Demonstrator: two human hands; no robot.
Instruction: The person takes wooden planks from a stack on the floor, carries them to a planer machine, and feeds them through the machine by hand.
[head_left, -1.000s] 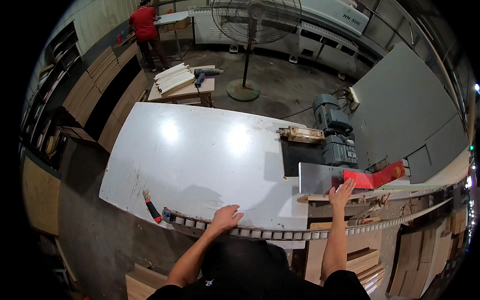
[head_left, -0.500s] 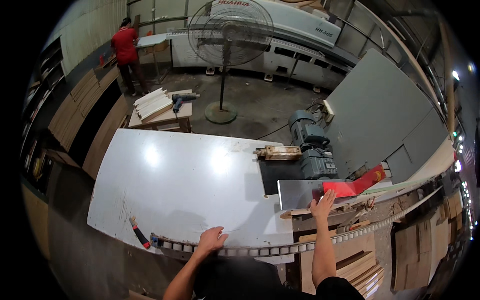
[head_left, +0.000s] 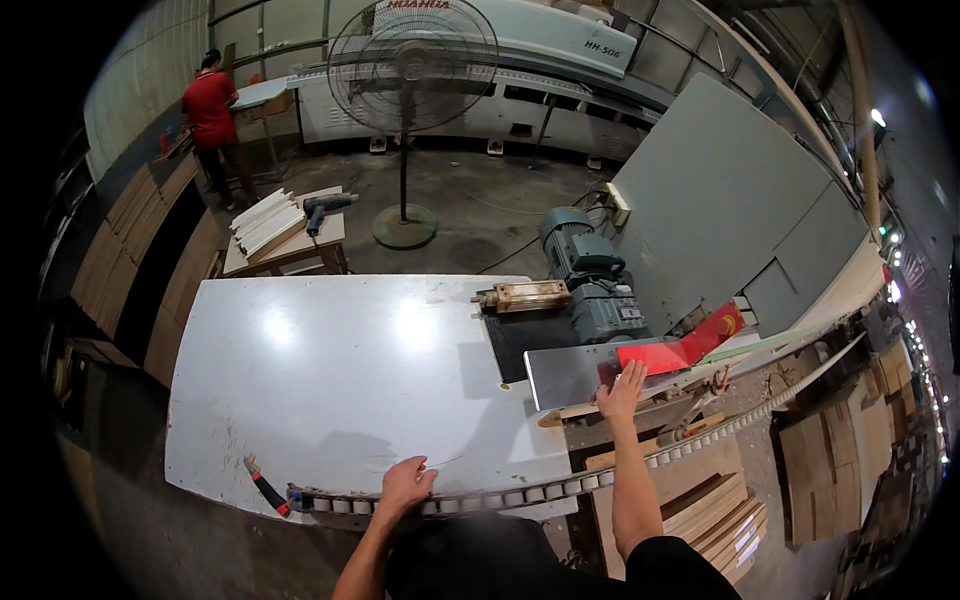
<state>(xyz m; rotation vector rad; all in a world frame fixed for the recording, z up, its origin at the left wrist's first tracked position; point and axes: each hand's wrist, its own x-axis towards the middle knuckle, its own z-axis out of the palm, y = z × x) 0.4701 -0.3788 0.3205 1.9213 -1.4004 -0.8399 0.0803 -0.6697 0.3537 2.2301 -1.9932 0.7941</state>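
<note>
My right hand [head_left: 621, 391] lies with its fingers stretched out on the red guard [head_left: 690, 345], where it meets a shiny metal plate [head_left: 568, 376]. Nothing shows in its grasp. Over the near edge of the white table [head_left: 330, 390], my left hand [head_left: 407, 484] rests with loosely bent fingers, the thumb a little apart and no object visible in it. Just below that hand runs a curved track of white rollers [head_left: 540, 494], which bends away to the right. A brush-like tool with a red and black handle [head_left: 268, 492] lies at the table's near left corner.
Behind the plate stand a grey motor [head_left: 580, 245] and a rusty cylinder [head_left: 525, 296]. Wood strips [head_left: 715, 525] are stacked low on the right. Farther off are a standing fan [head_left: 405, 150], a small table [head_left: 255, 262] with a power tool [head_left: 325, 208], and a person in red [head_left: 210, 115].
The view has swung to the right, so the scene sits farther left in the picture. Both hands keep nearly the same places on the guard and at the table edge.
</note>
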